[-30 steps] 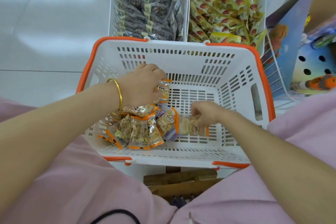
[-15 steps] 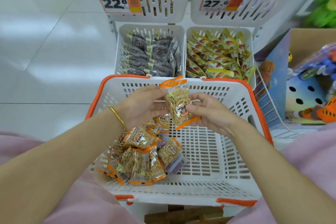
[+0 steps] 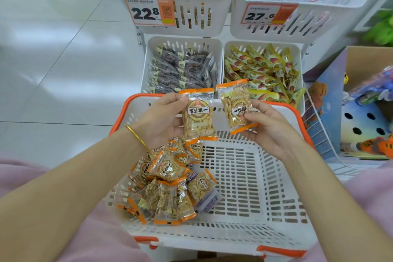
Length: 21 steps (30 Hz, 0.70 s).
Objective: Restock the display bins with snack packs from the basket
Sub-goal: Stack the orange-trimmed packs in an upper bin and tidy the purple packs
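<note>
a: state of the left grip?
b: grasping one snack pack, thumb on the front near the top seal, fingers behind. the pack is upright with its label facing the camera, above the far end of the basket.
a: right grip?
b: pinching a second pack by its right edge, thumb on the front. this one is tilted and its label reads upside down. the two held packs are side by side; whether their edges touch, i cannot tell.
a: anything on the arms?
b: a thin gold bangle on the left wrist. pink clothing shows at the lower corners.
a: contents of the basket?
b: a pile of like packs, clear with orange seals, heaped in the near left corner. a purple pack lies at the pile's right edge. the basket is white and slotted, with an orange rim.
a: display bins?
b: four white slotted bins beyond the basket, in two tiers. the upper left bin carries a tag reading 22.8 and holds orange-sealed packs. the upper right bin carries a tag reading 27.6 and holds pale wrapped packs. the lower left bin holds dark packs, and the lower right bin holds yellow ones.
a: surroundings?
b: white tiled floor on the left, a cardboard box with toys on the right.
</note>
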### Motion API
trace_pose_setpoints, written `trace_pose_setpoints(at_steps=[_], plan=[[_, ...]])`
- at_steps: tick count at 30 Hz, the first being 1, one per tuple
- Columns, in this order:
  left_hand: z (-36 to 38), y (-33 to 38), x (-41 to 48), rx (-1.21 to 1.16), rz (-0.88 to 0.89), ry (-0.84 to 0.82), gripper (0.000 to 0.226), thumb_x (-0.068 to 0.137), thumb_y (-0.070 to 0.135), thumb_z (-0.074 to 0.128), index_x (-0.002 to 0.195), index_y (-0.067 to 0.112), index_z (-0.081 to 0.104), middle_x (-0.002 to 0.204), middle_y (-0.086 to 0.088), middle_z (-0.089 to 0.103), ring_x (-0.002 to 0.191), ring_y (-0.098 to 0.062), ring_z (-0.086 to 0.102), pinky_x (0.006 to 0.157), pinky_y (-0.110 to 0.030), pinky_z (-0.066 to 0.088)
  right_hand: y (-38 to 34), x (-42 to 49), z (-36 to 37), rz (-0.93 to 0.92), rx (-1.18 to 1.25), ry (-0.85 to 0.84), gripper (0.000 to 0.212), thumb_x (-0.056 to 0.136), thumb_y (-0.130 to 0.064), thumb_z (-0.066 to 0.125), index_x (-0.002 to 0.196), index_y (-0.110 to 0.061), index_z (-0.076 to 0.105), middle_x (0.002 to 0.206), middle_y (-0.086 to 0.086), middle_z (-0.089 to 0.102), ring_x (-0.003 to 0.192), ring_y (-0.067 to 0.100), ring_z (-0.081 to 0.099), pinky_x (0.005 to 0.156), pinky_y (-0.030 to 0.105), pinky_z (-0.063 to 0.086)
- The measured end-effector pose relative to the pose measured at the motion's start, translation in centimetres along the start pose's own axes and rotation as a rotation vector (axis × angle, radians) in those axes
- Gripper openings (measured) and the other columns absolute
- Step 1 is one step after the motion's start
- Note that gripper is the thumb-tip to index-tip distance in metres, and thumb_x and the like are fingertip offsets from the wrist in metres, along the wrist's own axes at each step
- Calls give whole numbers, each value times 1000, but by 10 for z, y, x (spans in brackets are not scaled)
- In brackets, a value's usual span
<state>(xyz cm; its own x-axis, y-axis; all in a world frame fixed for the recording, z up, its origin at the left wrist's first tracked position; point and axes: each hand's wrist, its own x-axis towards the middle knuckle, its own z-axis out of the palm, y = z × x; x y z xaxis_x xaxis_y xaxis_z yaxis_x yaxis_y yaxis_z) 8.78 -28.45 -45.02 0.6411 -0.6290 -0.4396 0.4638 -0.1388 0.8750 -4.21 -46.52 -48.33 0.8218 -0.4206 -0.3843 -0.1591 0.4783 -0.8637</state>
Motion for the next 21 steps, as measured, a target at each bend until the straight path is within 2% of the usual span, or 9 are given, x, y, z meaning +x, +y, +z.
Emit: trace_pose_setpoints(at_steps=[2, 4, 6, 9, 12, 15, 17, 19, 21], plan=[[0, 0, 1, 37, 8, 24, 19, 99, 18, 44, 82, 12, 47, 79, -6, 63, 64, -19, 65, 57, -31, 58, -3, -2, 4, -11, 22, -39, 32, 87, 8, 51, 102, -19, 60, 79, 1, 70, 67, 13, 64, 65, 30, 56], [-1, 1, 3, 97, 21, 80, 19, 100, 19, 43, 83, 12, 48, 76, -4, 63, 65, -19, 64, 62, -33, 55, -5, -3, 6, -28, 11, -9, 28, 85, 9, 54, 99, -15, 57, 80, 3, 70, 67, 14, 65, 59, 27, 56], [-4, 3, 6, 153, 36, 158, 20, 100, 19, 43, 81, 13, 48, 72, -3, 61, 65, -19, 61, 62, -33, 52, -5, -3, 7, -57, -14, 37, 22, 84, 4, 59, 98, -12, 58, 78, 2, 70, 65, 13, 65, 56, 23, 54], [-8, 5, 9, 220, 50, 221, 19, 100, 20, 43, 82, 15, 50, 73, -3, 61, 68, -19, 60, 65, -33, 51, -5, -4, 9, -68, -41, 13, 8, 84, -7, 62, 91, -9, 65, 70, 0, 70, 60, 9, 63, 55, 22, 54], [-5, 4, 6, 293, 48, 161, 21, 100, 20, 44, 82, 14, 53, 64, 0, 55, 62, -17, 55, 64, -31, 47, -3, -5, 14, -94, -131, -13, 8, 84, -12, 63, 81, -10, 70, 66, 1, 70, 55, 9, 63, 55, 21, 54], [4, 1, 3, 350, 57, 85, 19, 99, 22, 46, 96, 10, 60, 62, 0, 47, 56, -14, 47, 62, -30, 43, -3, -8, 22, -183, -305, 7, 13, 83, -12, 67, 72, -14, 73, 65, -1, 68, 57, 9, 61, 57, 20, 50], [6, 0, 3, 383, 51, 66, 21, 98, 23, 46, 100, 10, 63, 62, -1, 49, 52, -12, 47, 63, -31, 43, -4, -10, 28, -261, -405, 21, 14, 82, -10, 69, 70, -17, 72, 63, -5, 65, 57, 7, 57, 55, 20, 46], [5, 0, 4, 408, 36, 34, 23, 98, 26, 48, 99, 10, 64, 73, -10, 55, 62, -19, 53, 73, -38, 47, -5, -11, 33, -368, -512, 51, 18, 77, -11, 75, 66, -24, 69, 73, -2, 60, 63, 10, 53, 59, 23, 44], [5, 2, 3, 426, 17, -2, 23, 97, 27, 50, 97, 14, 68, 87, -16, 57, 79, -27, 52, 86, -52, 47, -7, -12, 37, -459, -577, 82, 22, 73, -11, 78, 66, -27, 64, 85, 0, 51, 64, 11, 46, 60, 19, 42]])
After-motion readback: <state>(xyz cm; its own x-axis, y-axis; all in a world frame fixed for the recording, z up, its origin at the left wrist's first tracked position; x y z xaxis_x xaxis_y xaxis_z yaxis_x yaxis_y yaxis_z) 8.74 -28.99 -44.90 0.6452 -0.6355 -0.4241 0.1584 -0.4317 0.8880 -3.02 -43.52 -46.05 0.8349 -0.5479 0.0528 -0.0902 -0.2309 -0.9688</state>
